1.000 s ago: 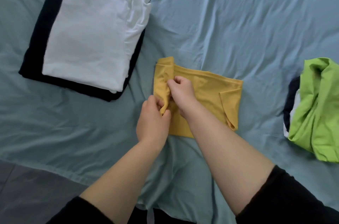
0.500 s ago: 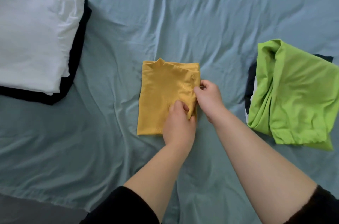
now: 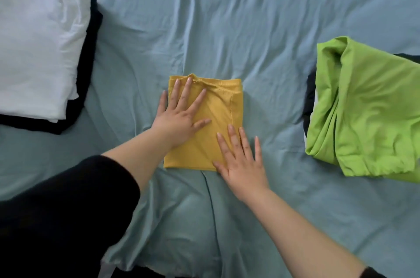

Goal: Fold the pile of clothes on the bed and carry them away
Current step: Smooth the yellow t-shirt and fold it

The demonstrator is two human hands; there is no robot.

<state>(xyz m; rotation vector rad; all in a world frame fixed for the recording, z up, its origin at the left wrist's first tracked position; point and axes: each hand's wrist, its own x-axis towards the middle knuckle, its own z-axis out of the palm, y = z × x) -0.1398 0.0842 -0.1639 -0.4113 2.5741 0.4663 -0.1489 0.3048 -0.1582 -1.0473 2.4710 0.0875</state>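
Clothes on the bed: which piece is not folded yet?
The green garment on the right, rumpled and bunched; the yellow one and the white one lie flat and squared.

- You have bare sheet (image 3: 261, 34) left, right and beyond the yellow garment (image 3: 218, 116).
- White stack (image 3: 38, 39) blocks far left.
- Green pile (image 3: 368, 104) blocks right.

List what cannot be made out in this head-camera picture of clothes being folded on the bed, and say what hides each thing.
- Dark garment, head view: the folded white garment covers it; only its edge shows.
- Clothes under the green garment, head view: only dark and white slivers show, and the right frame edge cuts the pile.
- Yellow garment, head view: the left hand and right hand lie flat on it, hiding parts.
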